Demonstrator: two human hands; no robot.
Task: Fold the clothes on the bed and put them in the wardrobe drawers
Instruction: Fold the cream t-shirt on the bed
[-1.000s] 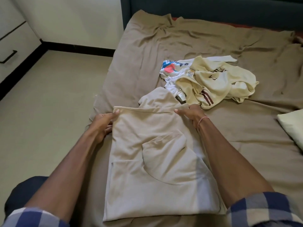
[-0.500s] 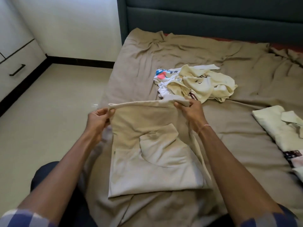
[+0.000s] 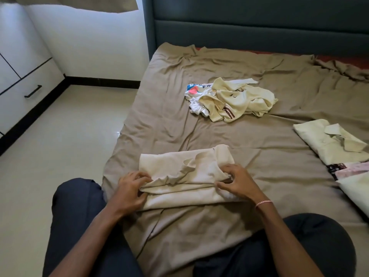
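The beige garment (image 3: 185, 176) lies on the near part of the bed, on the taupe sheet (image 3: 249, 140), directly in front of the seated person's knees. The fabric is a soft, matte knit. It forms a short, wide band of stacked layers with a rumpled upper flap and a smoother lower layer. The left grip (image 3: 129, 190) pinches the left end of the folded edge between curled fingers and thumb. The right grip (image 3: 237, 182) has its fingers curled onto the right end of the same fold, with the thumb laid on the layer below. A thin pink bracelet (image 3: 263, 202) circles the right wrist. The sheet is thin and heavily creased. Further up the bed lies a loose heap: a cream shirt (image 3: 245, 98) with dark stripes at one edge, lying partly over a white printed garment (image 3: 196, 92). At the right edge, well apart from the heap, a pale collared shirt (image 3: 331, 140) lies folded flat in a rectangle. The padded dark teal headboard (image 3: 259, 23) stands behind. The white wardrobe drawers (image 3: 30, 96) with a black bar handle stand across the glossy floor (image 3: 60, 156). Half a second earlier, both grips held the garment's far edge raised above the bed, and the rest lay long toward the person. That edge is now brought down and forward, halving the length.
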